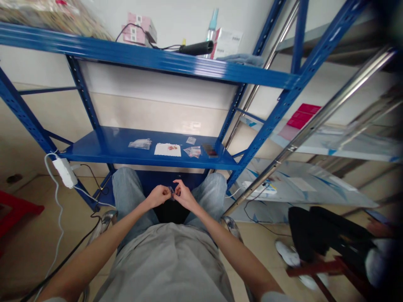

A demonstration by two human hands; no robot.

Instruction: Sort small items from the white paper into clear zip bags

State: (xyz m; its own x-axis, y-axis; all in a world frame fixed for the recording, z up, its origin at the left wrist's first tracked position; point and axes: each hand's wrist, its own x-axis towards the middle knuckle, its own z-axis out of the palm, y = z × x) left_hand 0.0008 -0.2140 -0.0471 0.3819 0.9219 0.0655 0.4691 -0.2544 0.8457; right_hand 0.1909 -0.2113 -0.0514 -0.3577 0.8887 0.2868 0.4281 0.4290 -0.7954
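Above my lap, my left hand (160,195) and my right hand (185,196) are close together. Between their fingertips is a small clear plastic bag (171,191); its contents are too small to make out. The left fingers are pinched on one side of it. My right thumb and fingers grip the other side, with the index finger raised. On the blue shelf (103,147) just beyond lie a pile of clear bags (140,144), a white sheet (160,149) with small reddish pieces on it, a bag with reddish contents (193,151) and a smaller bag (190,140).
The upper shelf beam (151,58) crosses ahead, with pink boxes (138,29), a black-handled tool (197,48) and a spray bottle (212,27) above it. A white power strip (65,172) hangs at left. Another person (330,230) sits at right near a metal pole (283,151).
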